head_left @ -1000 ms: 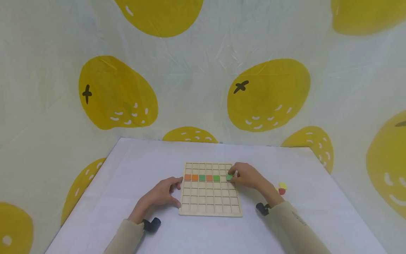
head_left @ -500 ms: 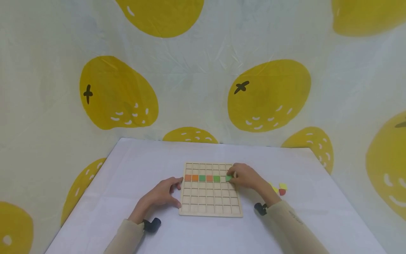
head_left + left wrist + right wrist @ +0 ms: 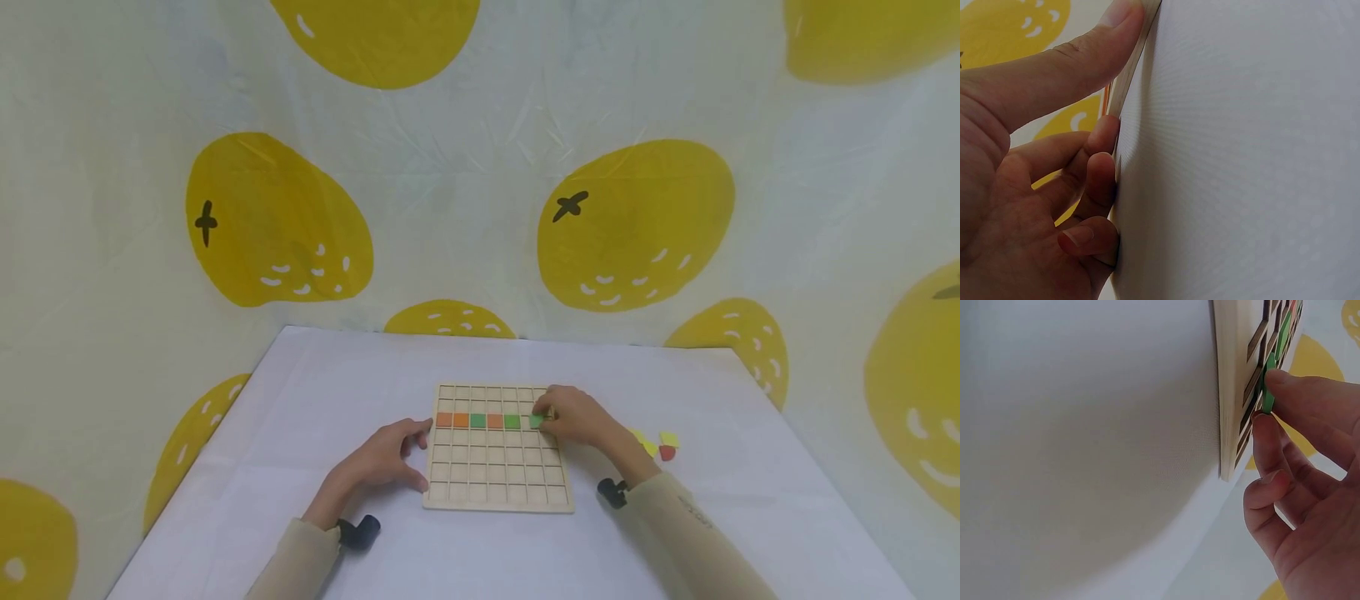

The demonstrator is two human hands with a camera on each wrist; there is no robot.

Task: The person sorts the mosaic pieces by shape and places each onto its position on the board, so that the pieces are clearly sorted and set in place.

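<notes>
A pale wooden grid board [image 3: 497, 475] lies on the white table. Across one of its rows sit orange and green square tiles, among them a bright green tile [image 3: 512, 422]. My right hand [image 3: 581, 414] pinches another green square tile [image 3: 536, 422] between thumb and fingers over the right part of that row. In the right wrist view this green tile [image 3: 1269, 384] stands tilted at the grid. My left hand [image 3: 386, 454] rests thumb and fingertips against the board's left edge, without wrapping round it; the left wrist view shows the thumb [image 3: 1085, 78] on that edge.
Right of the board, partly behind my right forearm, lie yellow pieces [image 3: 669, 439] and a red piece [image 3: 667, 452] on the white table [image 3: 360, 367]. A curtain with yellow fruit prints [image 3: 457, 208] hangs behind the table.
My right hand has slid slightly left with the green tile, from the row's right end toward the gap beside the other tiles. More yellow shows by the forearm. The left hand stays put.
</notes>
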